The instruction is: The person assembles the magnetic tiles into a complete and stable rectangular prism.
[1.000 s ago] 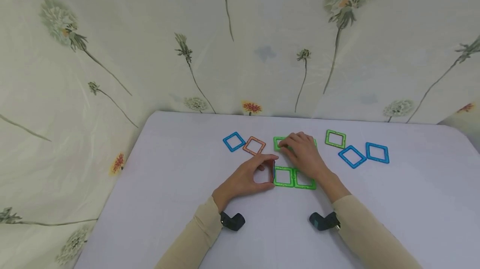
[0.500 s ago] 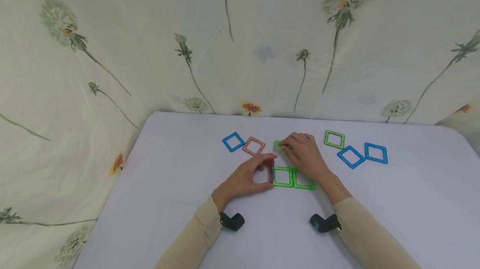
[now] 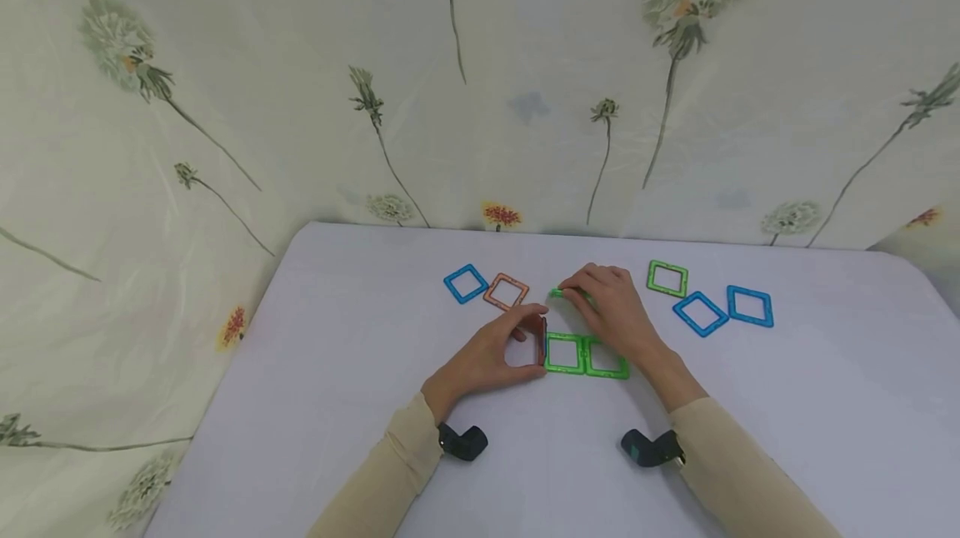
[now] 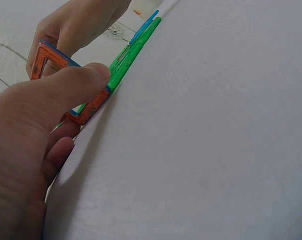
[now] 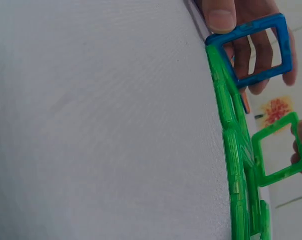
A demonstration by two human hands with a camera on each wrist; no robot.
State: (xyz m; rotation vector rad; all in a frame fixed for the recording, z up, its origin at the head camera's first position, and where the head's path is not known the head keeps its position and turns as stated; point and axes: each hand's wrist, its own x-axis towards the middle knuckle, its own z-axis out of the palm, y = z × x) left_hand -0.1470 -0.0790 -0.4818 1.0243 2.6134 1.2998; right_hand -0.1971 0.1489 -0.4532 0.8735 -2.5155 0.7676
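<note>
My left hand point(image 3: 487, 359) grips an upright square magnetic tile between thumb and fingers. Its frame is orange point(image 4: 93, 107) on the side facing the left wrist camera and blue point(image 5: 287, 55) on the opposite face. This upright tile stands at the left end of two flat green tiles point(image 3: 565, 371) joined side by side. Beyond them, my right hand point(image 3: 611, 309) pinches a green square tile point(image 5: 282, 174) at its edge. That tile is tilted up on edge in the right wrist view, while in the head view the fingers cover most of it.
On the white table point(image 3: 337, 338), a blue tile point(image 3: 466, 283) and an orange tile point(image 3: 506, 292) lie behind the left hand. To the right lie a green tile point(image 3: 667, 278) and two blue tiles point(image 3: 700, 314). A flower-patterned cloth point(image 3: 300, 105) rises behind the table.
The green tile under the right hand lay flat a second ago and has been tilted up, showing only a thin edge in the head view. The left hand keeps its grip nearly unmoved.
</note>
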